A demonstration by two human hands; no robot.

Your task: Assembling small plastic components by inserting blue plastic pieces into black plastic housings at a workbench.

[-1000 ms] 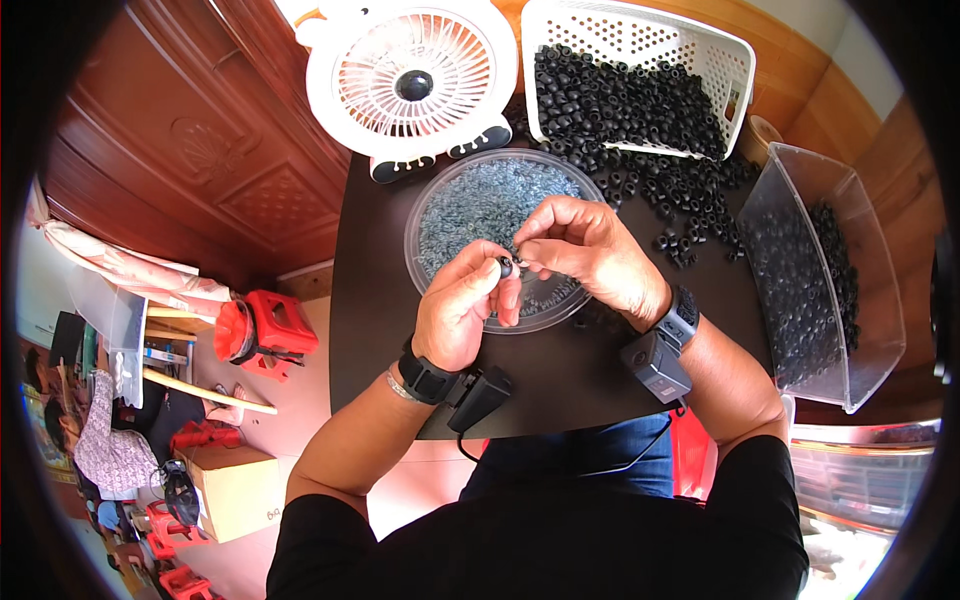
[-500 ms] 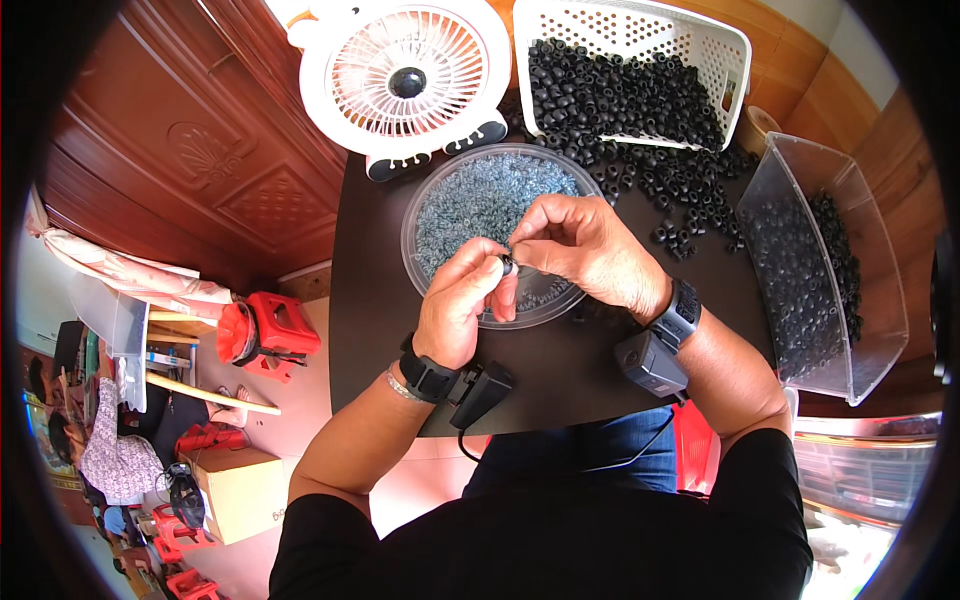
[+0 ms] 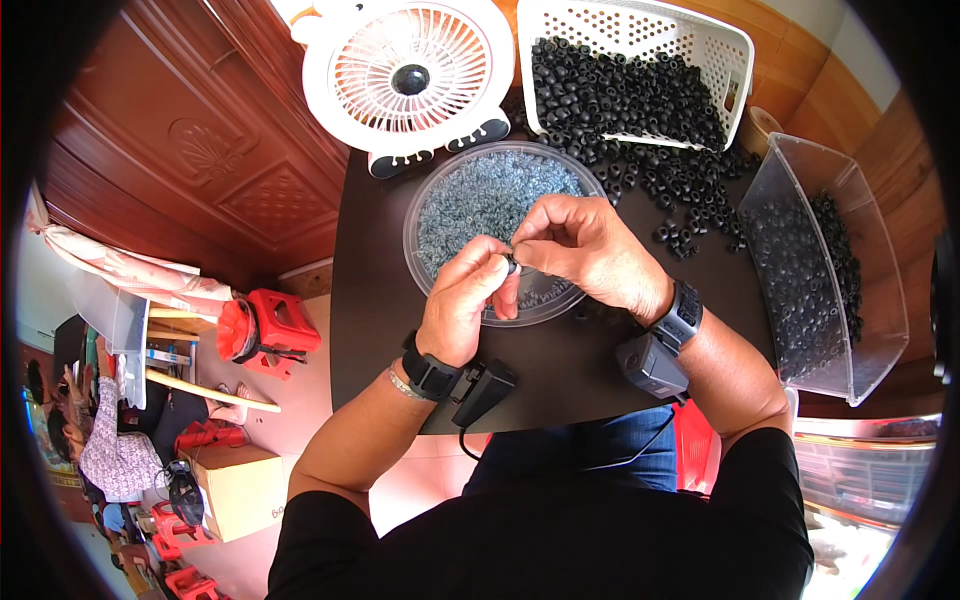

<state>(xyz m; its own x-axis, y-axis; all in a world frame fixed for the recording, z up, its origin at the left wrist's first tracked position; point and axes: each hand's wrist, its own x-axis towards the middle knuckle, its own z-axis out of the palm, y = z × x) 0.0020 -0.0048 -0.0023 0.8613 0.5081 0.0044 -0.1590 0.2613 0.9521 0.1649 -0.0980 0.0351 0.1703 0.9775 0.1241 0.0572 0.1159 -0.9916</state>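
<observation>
Over the near side of a round clear tub (image 3: 410, 250), both hands meet at a small black cylindrical piece (image 3: 511, 264). My left hand (image 3: 455, 312) pinches this piece between thumb and fingertips. Thumb and index finger of my right hand (image 3: 598, 252) are closed right against its upper end; whatever they hold is too small or too hidden to name. The tub is full of tiny bluish translucent pieces (image 3: 490, 190).
A white perforated basket (image 3: 742, 60) tips black hollow pieces (image 3: 690, 195) onto the dark table (image 3: 370, 330). More fill a clear bin (image 3: 875, 240) at the right. A white fan (image 3: 410, 80) stands at the back left. Another person (image 3: 115, 460) is far left, near red stools (image 3: 280, 325).
My hands keep almost the same pose at the black piece. The whole view has shifted very slightly.
</observation>
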